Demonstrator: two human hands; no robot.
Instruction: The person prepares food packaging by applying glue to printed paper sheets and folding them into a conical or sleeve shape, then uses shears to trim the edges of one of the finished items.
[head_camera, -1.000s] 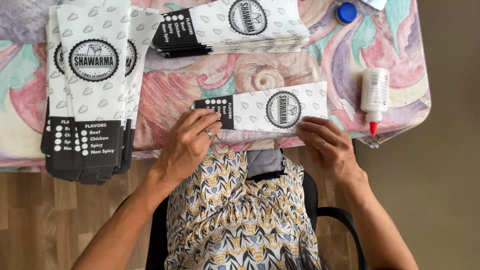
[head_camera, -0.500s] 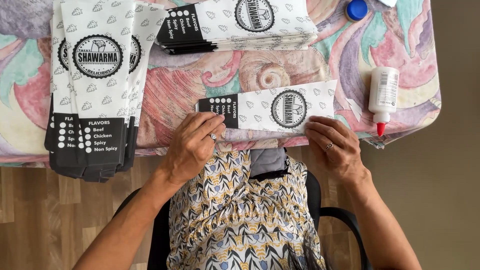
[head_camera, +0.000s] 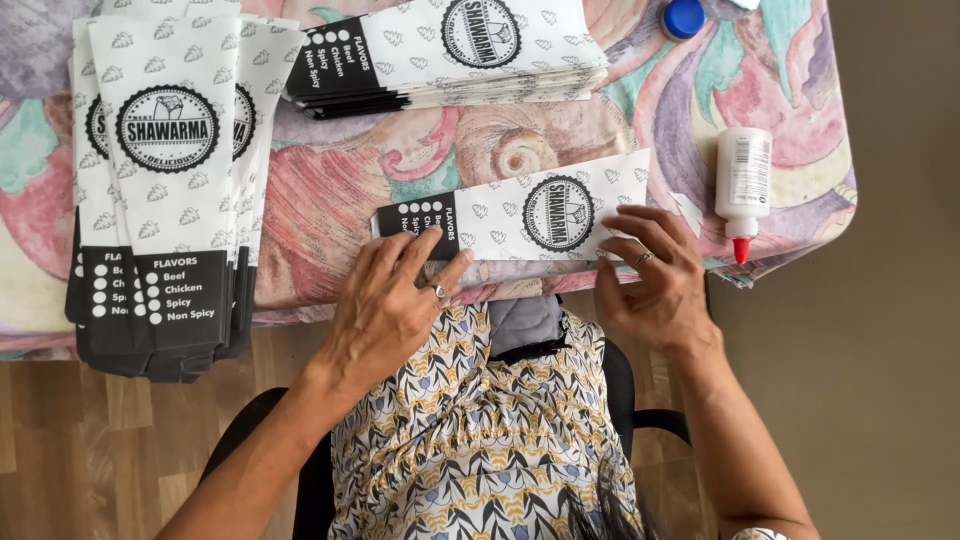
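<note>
**Two hands pressing a flat paper sleeve at the table edge**

Head view. A seated person is leaning over the near edge of a table (head_camera: 330, 190) covered with a swirl-patterned cloth in pink, green and purple. A flat white paper sleeve (head_camera: 530, 215) with a round black emblem and a black end panel is lying crosswise along that edge, directly in front of the person. The left hand (head_camera: 385, 300), wearing a ring, is resting palm down with its fingers spread; the fingertips are touching the sleeve's black end, nothing being enclosed in the hand. The right hand (head_camera: 655, 275), also ringed, is lying flat with fingers apart on the sleeve's white end, pressing rather than gripping.

Surroundings in the same view. A stack of identical sleeves (head_camera: 165, 190) is lying lengthwise at the left of the table, its black ends overhanging the near edge. A second stack (head_camera: 450, 50) is lying crosswise at the far side, well apart from the hands. A white glue bottle with a red nozzle (head_camera: 742, 190) is lying just beside the right hand, nozzle pointing toward the person. A blue cap (head_camera: 683, 17) is sitting near the far edge. The person is wearing a patterned garment (head_camera: 480, 440) and sitting on a black chair (head_camera: 620, 385) over a wooden floor (head_camera: 90, 440).
</note>
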